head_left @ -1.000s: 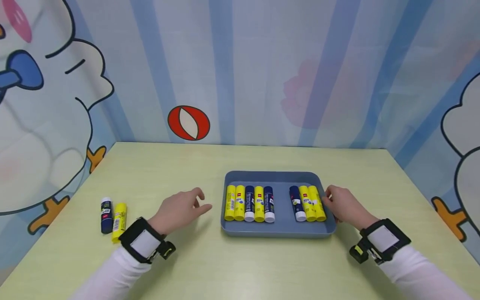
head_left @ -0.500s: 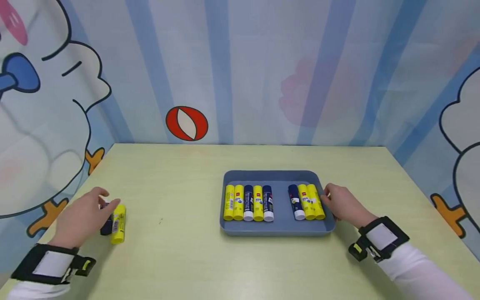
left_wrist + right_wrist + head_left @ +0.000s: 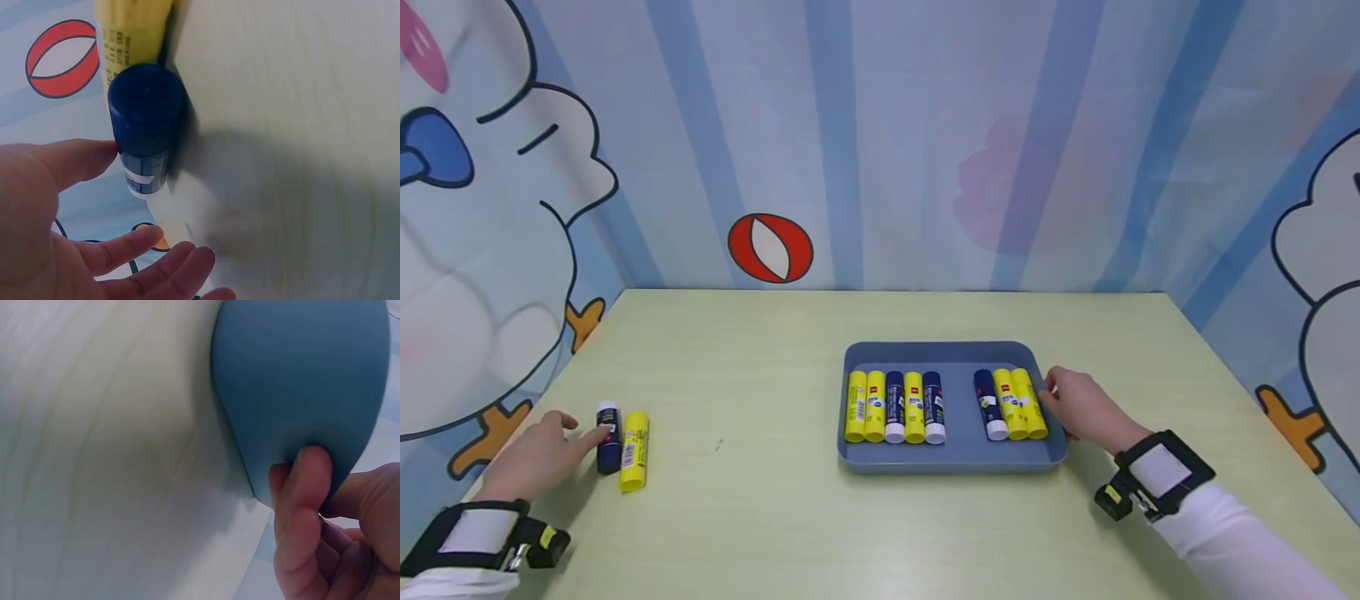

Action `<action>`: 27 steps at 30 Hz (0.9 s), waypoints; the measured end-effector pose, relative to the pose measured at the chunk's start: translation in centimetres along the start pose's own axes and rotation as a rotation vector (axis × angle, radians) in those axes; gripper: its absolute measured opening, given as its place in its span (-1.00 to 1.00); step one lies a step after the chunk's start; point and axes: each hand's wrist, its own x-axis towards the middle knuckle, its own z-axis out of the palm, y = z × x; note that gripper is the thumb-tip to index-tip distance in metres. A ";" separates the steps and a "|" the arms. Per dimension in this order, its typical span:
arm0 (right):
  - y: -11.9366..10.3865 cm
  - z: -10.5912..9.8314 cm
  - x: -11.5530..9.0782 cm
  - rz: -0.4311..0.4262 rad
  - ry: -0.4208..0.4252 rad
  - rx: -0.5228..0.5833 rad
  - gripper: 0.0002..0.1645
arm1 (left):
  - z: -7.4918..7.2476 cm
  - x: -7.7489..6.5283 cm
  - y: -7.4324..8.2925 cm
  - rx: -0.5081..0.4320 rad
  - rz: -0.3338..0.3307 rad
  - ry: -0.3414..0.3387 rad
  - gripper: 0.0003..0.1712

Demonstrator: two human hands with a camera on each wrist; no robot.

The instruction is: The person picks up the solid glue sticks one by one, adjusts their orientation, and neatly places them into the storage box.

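My left hand (image 3: 533, 458) is at the left of the table beside a dark blue glue stick (image 3: 610, 452) with a white end. In the left wrist view its thumb touches the side of the dark blue glue stick (image 3: 147, 115), while the fingers are spread apart from it. A yellow glue stick (image 3: 634, 454) lies just right of the blue one. On the other side, my right hand (image 3: 1092, 410) pinches the right rim of a grey-blue tray (image 3: 951, 463); the right wrist view shows fingertips against the outer wall of the tray (image 3: 300, 381) and the thumb behind it.
Inside the tray lie several glue sticks in two groups: yellow and dark blue ones (image 3: 894, 408) at left, and one dark blue with two yellow ones (image 3: 1009, 406) at right, with a gap between. A patterned curtain (image 3: 910, 150) stands behind the table (image 3: 760, 533).
My left hand has moved left from beside the tray to the two loose glue sticks, then lowered to the left of the blue one. The right hand stays at the tray's rim.
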 end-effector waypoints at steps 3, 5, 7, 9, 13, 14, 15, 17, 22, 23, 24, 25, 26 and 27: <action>0.0 -0.1 0.0 -0.011 0.004 -0.001 -0.83 | -0.2 -0.1 0.3 -0.001 0.002 -0.039 0.00; 0.0 -0.1 -0.1 -0.022 0.013 -0.003 -0.83 | -0.3 -0.1 0.6 0.000 0.010 -0.056 -0.01; 0.0 -0.2 -0.1 -0.033 0.020 -0.005 -0.84 | -0.3 -0.1 0.9 -0.002 0.024 -0.065 -0.03; 0.0 -0.2 -0.1 -0.040 0.023 -0.006 -0.84 | -0.2 -0.1 1.1 -0.015 0.037 -0.070 -0.08; 0.0 -0.1 -0.1 -0.039 0.016 -0.001 -0.84 | 0.1 0.0 1.6 -0.074 0.046 -0.082 -0.26; 0.0 -0.2 -0.1 -0.039 0.015 -0.001 -0.84 | 0.2 0.0 1.8 -0.090 0.045 -0.083 -0.30; 0.0 -0.2 -0.1 -0.038 0.016 -0.001 -0.84 | 0.3 0.1 1.9 -0.106 0.042 -0.081 -0.34; 0.0 -0.2 0.0 -0.034 0.019 -0.003 -0.84 | 0.5 0.3 2.2 -0.127 0.027 -0.073 -0.38; 0.1 -0.1 0.1 -0.033 0.028 -0.015 -0.84 | 1.0 1.0 2.0 -0.182 -0.013 -0.072 -0.38; 0.1 -0.1 0.1 -0.034 0.026 -0.017 -0.84 | 1.1 1.1 1.9 -0.195 -0.018 -0.075 -0.37; 0.1 -0.1 0.1 -0.036 0.023 -0.018 -0.84 | 1.1 1.3 1.7 -0.205 -0.023 -0.076 -0.36; 0.1 -0.1 0.1 -0.039 0.023 -0.020 -0.84 | 1.1 1.5 1.5 -0.218 -0.027 -0.071 -0.34; 0.1 -0.1 0.1 -0.040 0.024 -0.021 -0.84 | 1.1 1.6 1.4 -0.227 -0.029 -0.065 -0.32; 0.2 -0.1 0.1 -0.041 0.024 -0.022 -0.84 | 1.1 1.8 1.2 -0.240 -0.031 -0.055 -0.31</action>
